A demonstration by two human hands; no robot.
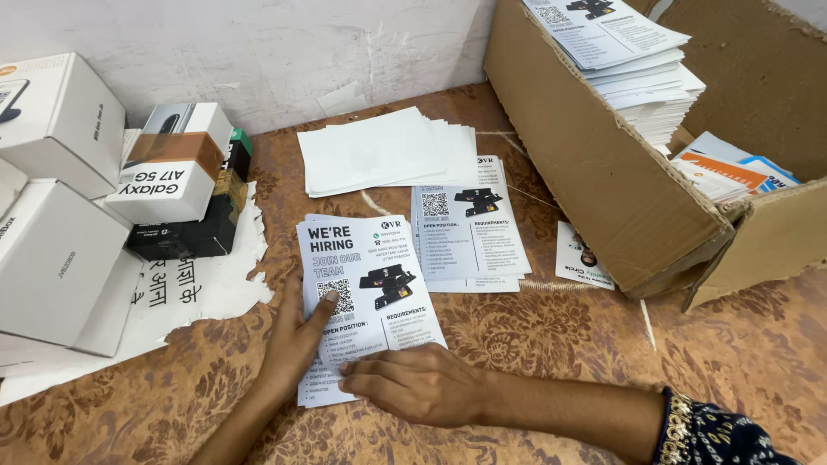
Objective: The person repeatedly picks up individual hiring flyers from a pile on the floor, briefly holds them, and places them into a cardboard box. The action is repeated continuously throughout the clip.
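Pressing flat with straightened fingers, the left hand lies on the left edge of the top flyer, thumb pointing up beside its square code block. The right hand comes in from the right with its fingers loosely curled and their tips resting on the flyer's lower edge; neither hand pinches or lifts the paper. This flyer sits on a small pile, slightly askew, near the front of the table.

Just to its right lies a second pile of flyers, and behind both a fanned stack of blank white sheets. A single small card lies against the foot of the cardboard box, which is open, brown and dented, with a torn corner. Inside it stand one tall stack of flyers and some orange and blue leaflets.

On the left, four white cartons and one black box crowd together on torn white paper.

The table wears a brown cloth with a leafy, slightly glossy pattern, and it meets a scuffed whitewashed wall. A dark patterned sleeve with gold trim covers the right wrist.
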